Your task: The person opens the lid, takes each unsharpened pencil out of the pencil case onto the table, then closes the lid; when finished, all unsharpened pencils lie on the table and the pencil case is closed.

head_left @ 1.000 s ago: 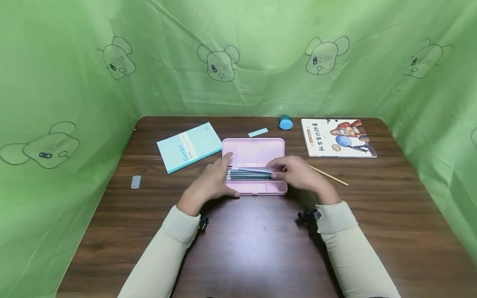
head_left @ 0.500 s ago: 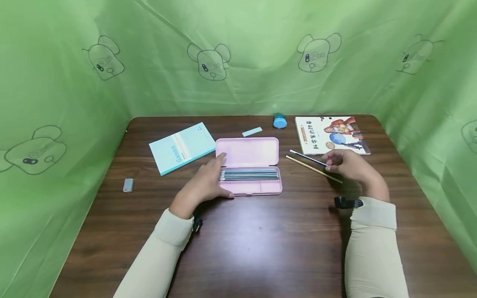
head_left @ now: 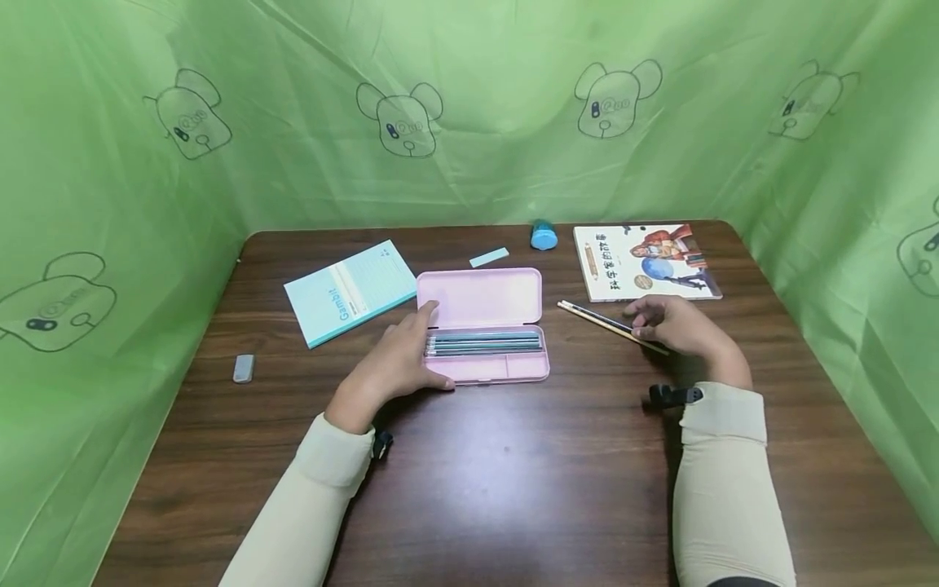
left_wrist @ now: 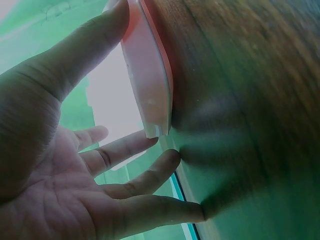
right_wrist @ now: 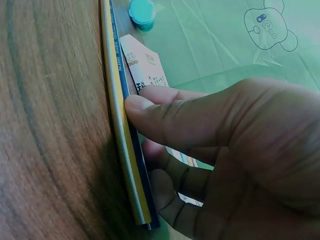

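My left hand (head_left: 392, 359) lies with straight fingers against the left end of the open pink pencil case (head_left: 480, 326), mid-table. My right hand (head_left: 675, 326) pinches a dark pencil (head_left: 597, 315) beside a yellow pencil (head_left: 587, 316). The brown wooden table (head_left: 513, 473) is surrounded by green bear-print cloth (head_left: 469, 106).

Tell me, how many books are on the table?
2. A light blue notebook lies left of the open pink pencil case. A picture book lies at the far right, beyond the right hand. None looks hidden.
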The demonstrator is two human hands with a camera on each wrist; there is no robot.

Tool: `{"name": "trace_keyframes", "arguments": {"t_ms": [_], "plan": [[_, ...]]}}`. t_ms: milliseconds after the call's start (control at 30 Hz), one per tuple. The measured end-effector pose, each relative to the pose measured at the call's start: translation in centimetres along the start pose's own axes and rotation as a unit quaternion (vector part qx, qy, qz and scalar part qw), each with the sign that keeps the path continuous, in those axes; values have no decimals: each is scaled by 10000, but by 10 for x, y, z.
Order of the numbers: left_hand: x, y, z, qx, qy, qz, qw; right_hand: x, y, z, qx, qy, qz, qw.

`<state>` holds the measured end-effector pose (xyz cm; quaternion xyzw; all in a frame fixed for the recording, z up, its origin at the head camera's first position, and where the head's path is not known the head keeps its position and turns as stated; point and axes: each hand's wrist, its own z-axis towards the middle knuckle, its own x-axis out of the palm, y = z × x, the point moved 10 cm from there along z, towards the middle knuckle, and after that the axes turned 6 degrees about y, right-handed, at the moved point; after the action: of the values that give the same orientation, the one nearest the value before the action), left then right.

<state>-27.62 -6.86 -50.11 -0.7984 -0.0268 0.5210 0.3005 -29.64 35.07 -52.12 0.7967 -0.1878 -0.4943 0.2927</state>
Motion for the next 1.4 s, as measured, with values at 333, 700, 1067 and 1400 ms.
{"name": "trace_keyframes", "arguments": {"t_ms": [333,700,1067,1400], "plan": [[-4,0,1,-27,56,-8,10000,5,73,1,-563,-377,236,9974],[-2,-6,4,-15,104,-60,9999,106,180,33,-1477,597,-817,9838],[4,-4,0,-114,154,-115,9997,124,183,37,-1565,469,-1449,9759],[0,-1,-5,-184,34,-86,9998,130,197,35,-1887,304,-1836,9642]]}}
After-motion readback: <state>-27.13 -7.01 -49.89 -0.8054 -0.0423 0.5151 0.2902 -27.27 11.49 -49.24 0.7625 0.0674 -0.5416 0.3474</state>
